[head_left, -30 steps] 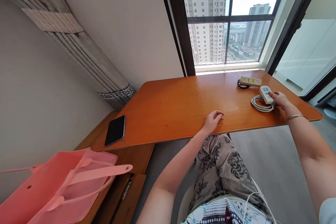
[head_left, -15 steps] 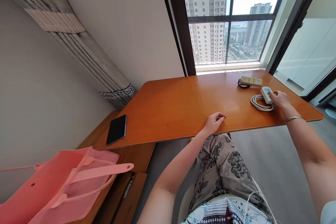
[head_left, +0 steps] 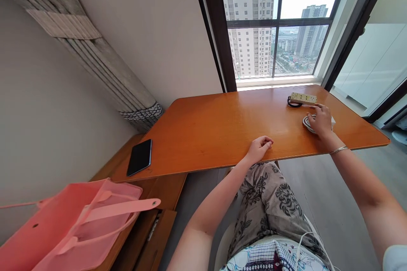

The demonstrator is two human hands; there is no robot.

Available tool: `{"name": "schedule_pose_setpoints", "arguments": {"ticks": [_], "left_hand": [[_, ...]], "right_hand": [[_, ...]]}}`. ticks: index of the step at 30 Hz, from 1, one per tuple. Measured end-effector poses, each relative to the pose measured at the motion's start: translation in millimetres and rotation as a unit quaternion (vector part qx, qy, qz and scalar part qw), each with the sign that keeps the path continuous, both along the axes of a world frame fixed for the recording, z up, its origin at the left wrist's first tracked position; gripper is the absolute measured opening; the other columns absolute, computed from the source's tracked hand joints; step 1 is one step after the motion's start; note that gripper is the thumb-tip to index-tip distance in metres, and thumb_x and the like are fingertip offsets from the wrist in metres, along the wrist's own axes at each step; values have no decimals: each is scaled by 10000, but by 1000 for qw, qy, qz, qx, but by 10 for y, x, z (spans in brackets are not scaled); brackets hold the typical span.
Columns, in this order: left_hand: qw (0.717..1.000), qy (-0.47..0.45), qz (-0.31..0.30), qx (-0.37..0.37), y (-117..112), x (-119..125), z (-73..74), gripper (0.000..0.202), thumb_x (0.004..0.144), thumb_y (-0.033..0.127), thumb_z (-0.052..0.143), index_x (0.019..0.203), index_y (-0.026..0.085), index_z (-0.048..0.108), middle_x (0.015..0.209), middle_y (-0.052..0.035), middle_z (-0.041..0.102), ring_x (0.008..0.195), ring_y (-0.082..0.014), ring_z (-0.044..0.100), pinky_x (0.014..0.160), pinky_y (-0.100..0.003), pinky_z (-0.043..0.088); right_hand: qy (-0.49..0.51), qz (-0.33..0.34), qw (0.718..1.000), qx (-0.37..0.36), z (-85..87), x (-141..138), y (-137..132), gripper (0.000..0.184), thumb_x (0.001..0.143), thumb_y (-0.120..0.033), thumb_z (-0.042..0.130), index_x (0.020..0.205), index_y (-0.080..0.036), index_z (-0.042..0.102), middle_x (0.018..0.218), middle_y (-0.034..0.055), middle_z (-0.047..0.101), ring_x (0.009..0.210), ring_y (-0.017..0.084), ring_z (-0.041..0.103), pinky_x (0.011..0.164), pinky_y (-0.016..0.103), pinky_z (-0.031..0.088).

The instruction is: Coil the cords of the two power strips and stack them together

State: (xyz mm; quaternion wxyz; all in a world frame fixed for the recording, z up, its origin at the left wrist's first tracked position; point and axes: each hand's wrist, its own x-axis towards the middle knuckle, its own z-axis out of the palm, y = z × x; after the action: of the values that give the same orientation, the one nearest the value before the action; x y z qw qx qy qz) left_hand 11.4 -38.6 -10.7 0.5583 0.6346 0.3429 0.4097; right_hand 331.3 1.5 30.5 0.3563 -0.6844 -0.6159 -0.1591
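My right hand (head_left: pixel 320 120) reaches over the right part of the wooden table (head_left: pixel 203 131), with thumb and fingers apart and nothing seen between them. Beneath it lies a coiled white cable (head_left: pixel 305 124) with a white power strip (head_left: pixel 333 122), both mostly covered by the hand. Whether the fingers touch the coil, I cannot tell. Just beyond the fingertips is a yellowish power strip (head_left: pixel 304 98) with a dark cable (head_left: pixel 294 103). My left hand (head_left: pixel 261 148) rests at the table's near edge, its fingers curled loosely together, with nothing visible in them.
A black tablet (head_left: pixel 140 157) lies at the table's left end. In the lower left, an open pink bag (head_left: pixel 92 220) stands on a wooden surface. A window (head_left: pixel 276 51) is behind the table, and a gathered curtain (head_left: pixel 104 63) hangs at the left.
My right hand has come off the white power strip and moved left, over the coiled cable, with its fingers spread. The left hand stays in place.
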Motion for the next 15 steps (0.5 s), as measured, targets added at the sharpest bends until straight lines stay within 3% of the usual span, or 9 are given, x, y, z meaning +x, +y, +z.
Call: {"name": "schedule_pose_setpoints", "arguments": {"ticks": [4, 7, 11, 15], "left_hand": [[1000, -5, 0, 4, 0, -6, -23, 178, 801, 339, 673, 866, 174, 661, 841, -25, 678, 774, -147, 635, 770, -290, 527], [1000, -5, -1, 6, 5, -17, -24, 181, 807, 342, 669, 871, 172, 659, 835, -20, 669, 767, -145, 628, 771, -291, 524], [1000, -2, 2, 12, 18, -31, -23, 187, 812, 351, 670, 879, 177, 653, 809, -9, 661, 775, -149, 631, 785, -295, 516], [1000, -27, -2, -7, 34, -43, -30, 228, 807, 377, 679, 913, 179, 640, 882, -19, 674, 786, -149, 643, 789, -305, 527]], "right_hand": [[-39, 178, 983, -24, -121, -744, 9, 307, 926, -321, 536, 1144, -180, 701, 1273, 148, 640, 1240, 305, 535, 1095, 481, 397], [-64, 256, 960, -96, -175, -1226, 98, 295, 923, -307, 559, 1149, -209, 720, 1274, 121, 654, 1233, 293, 549, 1069, 465, 424], [-84, 264, 946, -170, -195, -1608, 297, 353, 947, -374, 566, 1231, -215, 701, 1343, 120, 627, 1277, 298, 529, 1093, 455, 413], [-79, 238, 943, -220, -267, -1702, 439, 471, 989, -444, 510, 1356, -171, 619, 1453, 154, 551, 1377, 308, 468, 1149, 459, 374]]}}
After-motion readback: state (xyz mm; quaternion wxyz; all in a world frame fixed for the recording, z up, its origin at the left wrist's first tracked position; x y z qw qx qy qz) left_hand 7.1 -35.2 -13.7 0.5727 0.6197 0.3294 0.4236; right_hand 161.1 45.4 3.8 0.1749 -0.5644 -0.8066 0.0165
